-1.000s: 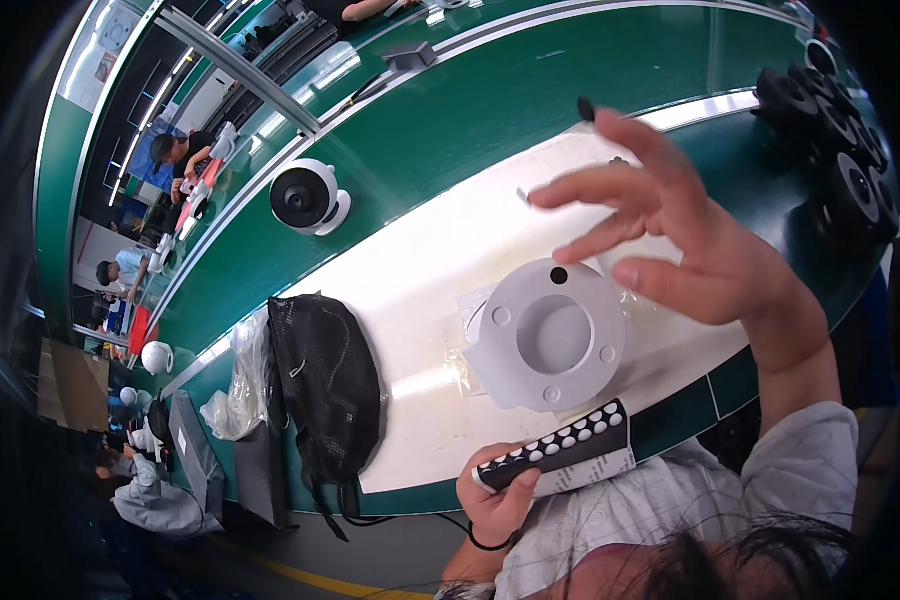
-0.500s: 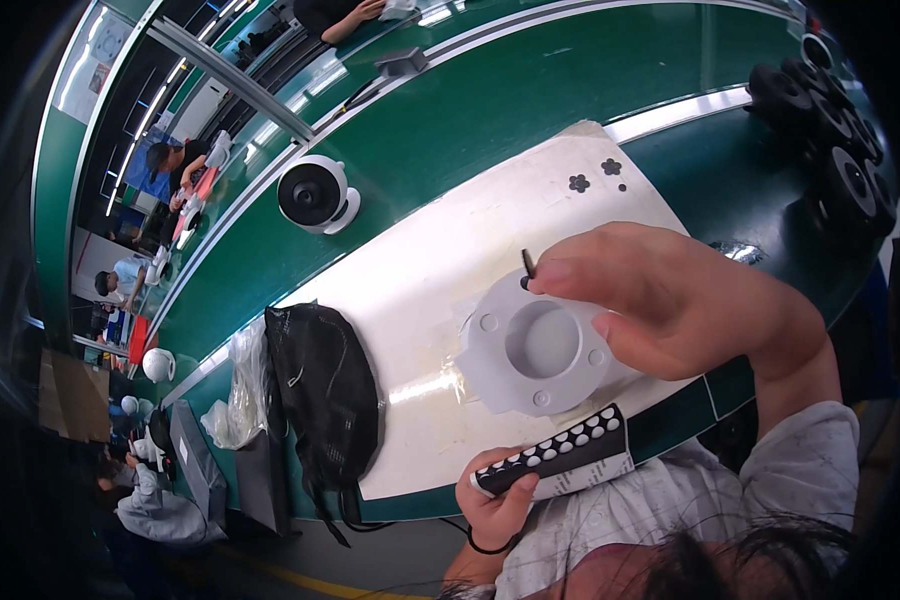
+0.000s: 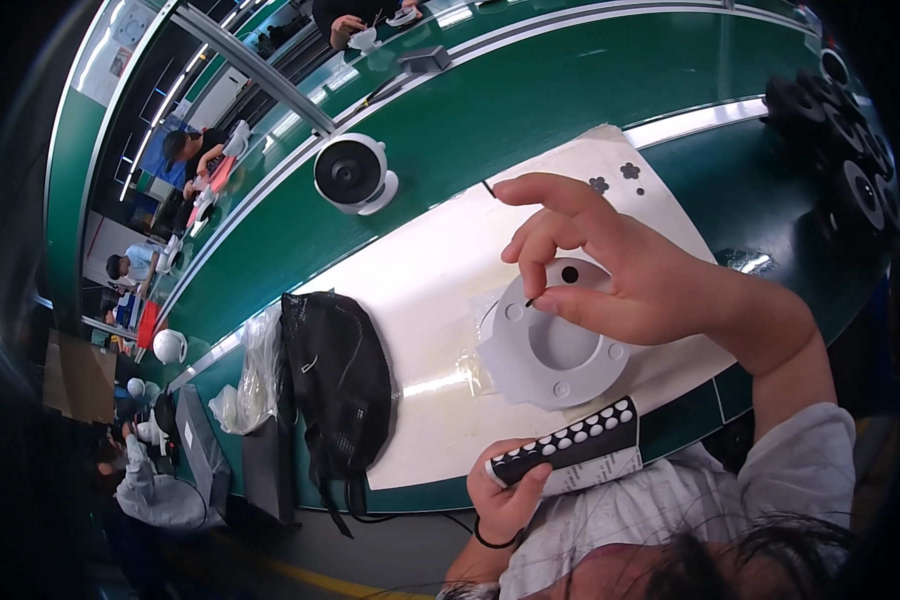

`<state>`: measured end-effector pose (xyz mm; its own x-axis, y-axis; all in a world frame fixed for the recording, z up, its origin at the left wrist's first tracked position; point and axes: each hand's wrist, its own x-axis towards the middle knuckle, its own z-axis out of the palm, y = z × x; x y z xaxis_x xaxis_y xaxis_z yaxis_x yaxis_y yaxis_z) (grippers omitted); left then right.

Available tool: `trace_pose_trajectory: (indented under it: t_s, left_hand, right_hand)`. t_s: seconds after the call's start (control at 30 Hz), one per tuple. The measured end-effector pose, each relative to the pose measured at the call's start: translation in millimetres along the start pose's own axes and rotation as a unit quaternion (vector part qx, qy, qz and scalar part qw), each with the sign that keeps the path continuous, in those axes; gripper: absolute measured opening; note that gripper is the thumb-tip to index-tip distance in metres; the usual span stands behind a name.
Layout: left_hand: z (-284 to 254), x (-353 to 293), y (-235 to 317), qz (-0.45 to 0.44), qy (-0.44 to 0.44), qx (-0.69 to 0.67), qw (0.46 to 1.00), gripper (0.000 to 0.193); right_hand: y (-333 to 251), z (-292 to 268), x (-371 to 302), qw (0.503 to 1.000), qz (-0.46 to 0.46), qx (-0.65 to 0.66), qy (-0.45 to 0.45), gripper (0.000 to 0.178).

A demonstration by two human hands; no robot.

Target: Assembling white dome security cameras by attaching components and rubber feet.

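Here, on the near side of the pale ring-shaped base point(image 3: 515, 372), the left hand point(image 3: 505, 507) grips a curled sticker sheet point(image 3: 588, 457) with white dots, its long axis slanting up rightward toward that base. The right hand point(image 3: 625, 275) is the nearer one, over the base's far right part; its thumb and a finger pinch narrowly on a dark sliver point(image 3: 530, 302), while a thin black disc point(image 3: 488, 189) sits at the outstretched index fingertip. From that pinch, a round seat point(image 3: 514, 312) of the base lies just to the near left; contact cannot be told. Another seat, on the base's far side, bears a black dot point(image 3: 570, 274). Left of the base are a black mesh bag point(image 3: 340, 385), contents hidden, and, beyond it, crumpled clear plastic point(image 3: 260, 370). Farther off, a ball-shaped camera point(image 3: 352, 175) stands to its far left.
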<state>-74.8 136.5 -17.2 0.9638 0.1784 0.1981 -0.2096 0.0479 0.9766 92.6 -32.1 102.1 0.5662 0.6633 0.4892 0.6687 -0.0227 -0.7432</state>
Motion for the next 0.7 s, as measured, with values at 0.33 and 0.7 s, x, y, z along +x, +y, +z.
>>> trace_pose_trajectory:
  t_s: [0.33, 0.7]
  left_hand:
    - [-2.2, 0.3, 0.2, -0.012, -0.007, -0.016, 1.000, 0.022]
    - [-3.6, 2.3, 0.2, -0.010, -0.025, 0.008, 1.000, 0.022]
  right_hand:
    - [-4.4, 5.5, 8.2, 0.994, 0.081, -0.005, -0.066, 0.051]
    - [-20.7, 15.1, -13.9, 0.906, -0.141, -0.397, -0.046, 0.047]
